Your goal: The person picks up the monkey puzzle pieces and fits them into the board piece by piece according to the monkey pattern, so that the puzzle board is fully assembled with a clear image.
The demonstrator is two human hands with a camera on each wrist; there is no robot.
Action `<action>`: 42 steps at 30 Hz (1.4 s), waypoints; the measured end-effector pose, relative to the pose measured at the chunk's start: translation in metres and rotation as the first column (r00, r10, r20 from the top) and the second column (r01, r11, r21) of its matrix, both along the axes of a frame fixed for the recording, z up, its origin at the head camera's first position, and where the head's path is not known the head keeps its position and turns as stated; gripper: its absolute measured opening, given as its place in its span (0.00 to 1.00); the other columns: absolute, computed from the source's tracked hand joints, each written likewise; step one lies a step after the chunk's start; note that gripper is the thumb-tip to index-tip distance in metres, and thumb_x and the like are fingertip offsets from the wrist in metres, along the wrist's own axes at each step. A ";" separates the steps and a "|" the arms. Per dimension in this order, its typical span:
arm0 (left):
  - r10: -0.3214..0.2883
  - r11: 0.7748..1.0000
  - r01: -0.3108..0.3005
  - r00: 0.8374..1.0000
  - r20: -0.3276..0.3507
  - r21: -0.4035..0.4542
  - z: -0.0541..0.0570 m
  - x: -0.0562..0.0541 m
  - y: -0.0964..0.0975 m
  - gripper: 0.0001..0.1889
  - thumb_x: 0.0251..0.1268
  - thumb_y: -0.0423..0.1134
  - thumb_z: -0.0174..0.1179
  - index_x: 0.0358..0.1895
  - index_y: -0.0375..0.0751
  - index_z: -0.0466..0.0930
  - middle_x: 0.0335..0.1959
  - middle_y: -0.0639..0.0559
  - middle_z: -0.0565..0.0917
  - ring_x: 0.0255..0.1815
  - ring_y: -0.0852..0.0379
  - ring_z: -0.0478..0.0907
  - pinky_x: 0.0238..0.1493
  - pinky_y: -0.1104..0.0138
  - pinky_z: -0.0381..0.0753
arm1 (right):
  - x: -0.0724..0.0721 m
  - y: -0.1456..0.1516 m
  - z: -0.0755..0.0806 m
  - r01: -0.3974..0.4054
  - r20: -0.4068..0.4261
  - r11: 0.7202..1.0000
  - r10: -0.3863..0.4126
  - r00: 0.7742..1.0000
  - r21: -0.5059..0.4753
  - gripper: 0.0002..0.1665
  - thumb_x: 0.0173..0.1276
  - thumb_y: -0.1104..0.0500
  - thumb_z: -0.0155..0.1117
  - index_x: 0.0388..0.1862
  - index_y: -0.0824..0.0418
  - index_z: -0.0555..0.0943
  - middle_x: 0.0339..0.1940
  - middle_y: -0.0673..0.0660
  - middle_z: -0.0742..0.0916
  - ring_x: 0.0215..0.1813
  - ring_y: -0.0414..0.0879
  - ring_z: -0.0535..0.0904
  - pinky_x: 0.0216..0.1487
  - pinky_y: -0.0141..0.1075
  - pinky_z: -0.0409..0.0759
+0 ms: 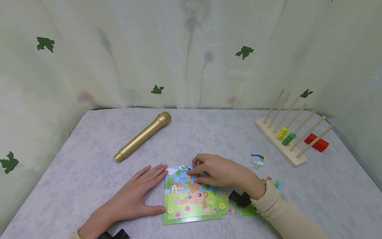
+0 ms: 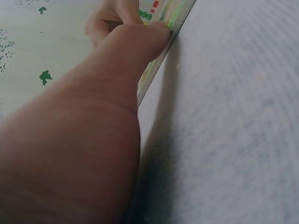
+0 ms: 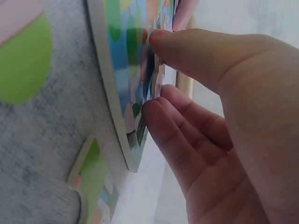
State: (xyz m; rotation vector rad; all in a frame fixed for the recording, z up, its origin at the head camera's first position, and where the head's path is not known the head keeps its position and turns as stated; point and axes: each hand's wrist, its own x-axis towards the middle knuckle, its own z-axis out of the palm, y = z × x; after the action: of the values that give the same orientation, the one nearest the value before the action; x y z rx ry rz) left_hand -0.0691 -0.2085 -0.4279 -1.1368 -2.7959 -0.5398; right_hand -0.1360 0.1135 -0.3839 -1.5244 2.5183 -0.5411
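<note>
A picture puzzle board (image 1: 179, 211) with a monkey, a house and flowers lies flat on the table. My left hand (image 1: 138, 192) rests at its left side, fingers extended, with fingertips and thumb at the board's edge. Over the upper middle of the board, my right hand (image 1: 222, 171) pinches a puzzle piece (image 3: 158, 81) between thumb and fingers. In the right wrist view the piece stands slightly tilted, close over the board's surface. The fingers partly cover it in the head view.
Loose puzzle pieces lie to the board's right: one piece (image 1: 257, 160) farther back, others partly under the right arm. A gold microphone (image 1: 143, 137) lies at the back left. A wooden peg stand (image 1: 280, 142) with yellow and green beads and a red block (image 1: 317, 142) are at right.
</note>
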 end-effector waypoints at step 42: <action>0.002 1.000 -0.003 1.000 0.029 0.020 0.002 0.000 -0.001 0.52 0.59 0.74 0.64 0.80 0.44 0.64 0.82 0.53 0.63 0.82 0.51 0.58 0.83 0.72 0.36 | 0.018 -0.011 0.008 0.110 -0.090 0.991 -0.103 0.991 0.078 0.27 0.75 0.52 0.68 0.71 0.54 0.79 0.54 0.49 0.86 0.48 0.40 0.80 0.48 0.28 0.82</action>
State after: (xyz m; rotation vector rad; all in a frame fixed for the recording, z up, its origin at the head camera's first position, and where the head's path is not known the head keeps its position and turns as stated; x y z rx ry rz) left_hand -0.0691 -0.2098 -0.4261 -1.1303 -2.8092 -0.5874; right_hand -0.1184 0.1027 -0.3763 -1.4201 2.6629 -0.3876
